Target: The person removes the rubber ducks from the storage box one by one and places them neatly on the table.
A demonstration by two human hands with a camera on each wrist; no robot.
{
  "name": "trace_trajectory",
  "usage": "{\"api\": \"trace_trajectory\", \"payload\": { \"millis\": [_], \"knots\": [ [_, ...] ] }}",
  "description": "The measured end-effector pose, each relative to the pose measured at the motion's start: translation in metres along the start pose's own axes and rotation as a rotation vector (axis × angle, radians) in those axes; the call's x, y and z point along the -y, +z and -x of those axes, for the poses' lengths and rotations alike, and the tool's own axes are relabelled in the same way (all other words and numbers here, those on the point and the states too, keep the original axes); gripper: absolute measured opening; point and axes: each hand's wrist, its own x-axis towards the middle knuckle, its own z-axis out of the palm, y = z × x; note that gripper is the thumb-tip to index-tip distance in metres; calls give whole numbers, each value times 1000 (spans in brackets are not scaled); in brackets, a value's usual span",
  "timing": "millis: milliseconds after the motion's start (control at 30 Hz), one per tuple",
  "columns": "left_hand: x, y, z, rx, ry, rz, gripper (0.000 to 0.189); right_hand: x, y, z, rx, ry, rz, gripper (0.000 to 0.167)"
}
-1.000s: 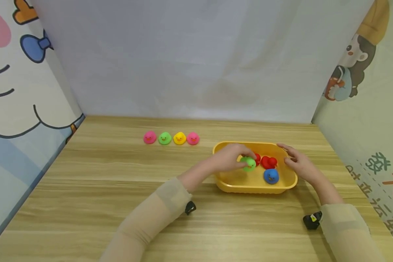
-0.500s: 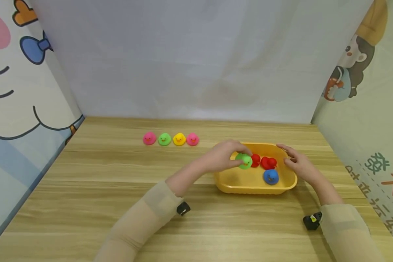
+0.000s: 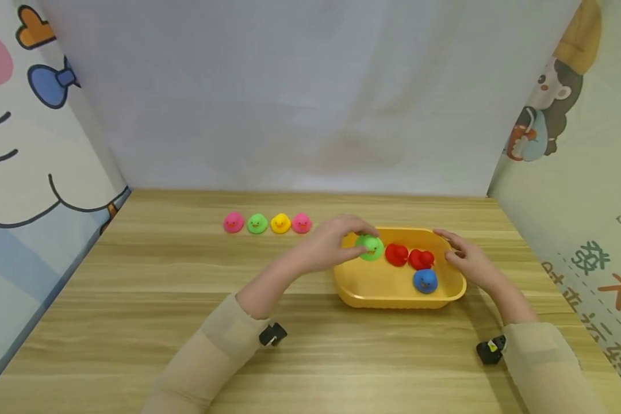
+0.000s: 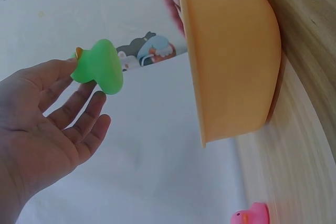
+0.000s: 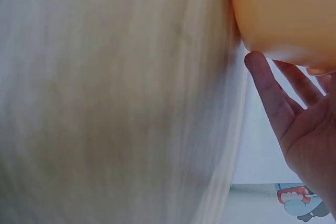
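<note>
My left hand pinches a green rubber duck between thumb and fingers, over the left side of a yellow plastic basin. In the left wrist view the green duck hangs beyond the basin's rim level, gripped by its head end, the other fingers spread below. Inside the basin lie two red ducks, one red duck left of the other red duck, and a blue duck in front. At the basin's right end my right hand touches the wall, its fingers extended and thumb tip against the side.
Left of the basin, toward the back of the wooden table, several ducks stand in a row: a pink duck, a green duck, a yellow duck and another pink duck. A pale curtain hangs behind.
My left hand has lifted the green duck and carried it leftward, away from the red ducks, toward the basin's left rim. The right hand stays at the basin's right end.
</note>
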Motion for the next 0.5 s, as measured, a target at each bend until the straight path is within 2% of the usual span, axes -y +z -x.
{"api": "trace_trajectory", "payload": {
  "millis": [133, 500],
  "knots": [
    [0, -6, 8, -43, -14, 31, 31, 0, 1, 0, 6, -1, 5, 53],
    [9, -16, 24, -124, 2, 77, 30, 0, 1, -1, 2, -8, -2, 52]
  ]
}}
